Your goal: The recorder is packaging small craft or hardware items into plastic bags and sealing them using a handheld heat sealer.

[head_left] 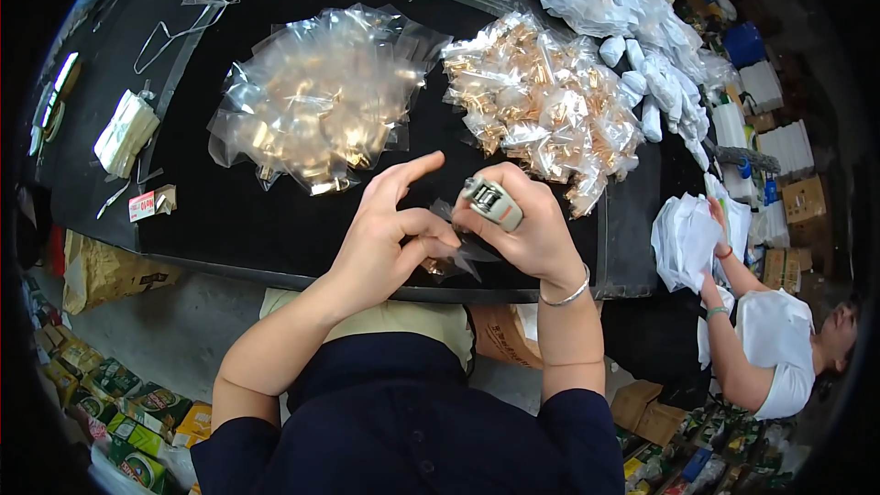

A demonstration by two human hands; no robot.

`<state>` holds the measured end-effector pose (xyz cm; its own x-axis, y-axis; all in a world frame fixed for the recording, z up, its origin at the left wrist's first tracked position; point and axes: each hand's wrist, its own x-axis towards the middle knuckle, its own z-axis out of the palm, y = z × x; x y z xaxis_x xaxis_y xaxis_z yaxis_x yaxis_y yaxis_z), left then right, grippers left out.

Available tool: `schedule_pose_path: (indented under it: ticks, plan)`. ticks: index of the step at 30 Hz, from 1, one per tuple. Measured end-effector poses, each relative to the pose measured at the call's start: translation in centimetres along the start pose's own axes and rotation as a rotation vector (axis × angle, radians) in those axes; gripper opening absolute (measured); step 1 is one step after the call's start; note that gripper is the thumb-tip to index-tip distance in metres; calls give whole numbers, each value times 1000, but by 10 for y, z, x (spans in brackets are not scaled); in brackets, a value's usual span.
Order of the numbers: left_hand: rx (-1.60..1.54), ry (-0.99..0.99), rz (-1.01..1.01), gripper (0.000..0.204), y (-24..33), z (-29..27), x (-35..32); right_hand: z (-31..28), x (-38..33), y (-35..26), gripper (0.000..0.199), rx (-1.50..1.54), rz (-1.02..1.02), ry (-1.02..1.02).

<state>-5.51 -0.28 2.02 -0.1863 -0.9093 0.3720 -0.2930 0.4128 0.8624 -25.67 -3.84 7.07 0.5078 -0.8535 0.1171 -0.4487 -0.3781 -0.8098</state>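
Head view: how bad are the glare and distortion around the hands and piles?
Head view: bright glints break up both the left pile of clear bags and the right pile; head view: the black table bows toward the rim, and the corners go black; head view: the clear bag at the left hand is faint against the dark surface.

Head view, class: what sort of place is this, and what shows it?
Probably a packing workshop or storeroom: a black table holds a left heap and a right heap of clear, shiny packets, cardboard boxes stand at the right, and a co-worker handles thin white material.
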Motion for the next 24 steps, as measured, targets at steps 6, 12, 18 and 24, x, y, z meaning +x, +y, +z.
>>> schedule_pose_path:
  ticks: [6,12,18,24]
  plan:
    - [-403,-238,-251,13,-10,10,0,19,-21,17,23,294,149,218]
    - [-367,-185,-227,13,-8,13,-1,16,-27,21,25,-1,-55,519]
    - [-256,-123,-98,14,-7,15,0,14,-31,29,24,69,-40,451]
    - [-186,-132,56,14,-15,27,6,18,-37,25,27,313,99,361]
